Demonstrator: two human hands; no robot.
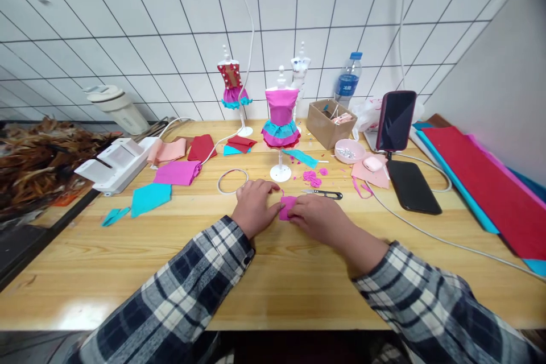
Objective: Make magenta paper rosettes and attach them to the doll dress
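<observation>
A small magenta piece of fabric (287, 209) lies on the wooden table between my two hands. My right hand (319, 220) is closed on its right edge, thumb and fingers pinched together. At the opposite edge, the thumb of my left hand (255, 206) touches the fabric. The left index finger is stretched forward, apart from the thumb, near a thin magenta strip. Just beyond my right hand lie black thread snips (326, 194). A white mini dress form (280, 173) stands ahead, wearing a magenta dress (282, 107) with turquoise and red ruffles.
Fabric pieces lie left, including a turquoise one (151, 199). Behind stand another dressed form (232, 82), a cardboard box (328, 125) and a water bottle (347, 81). Right are a pink bowl (350, 152), a phone on a stand (396, 121), a cable and stacked red fabric (482, 182).
</observation>
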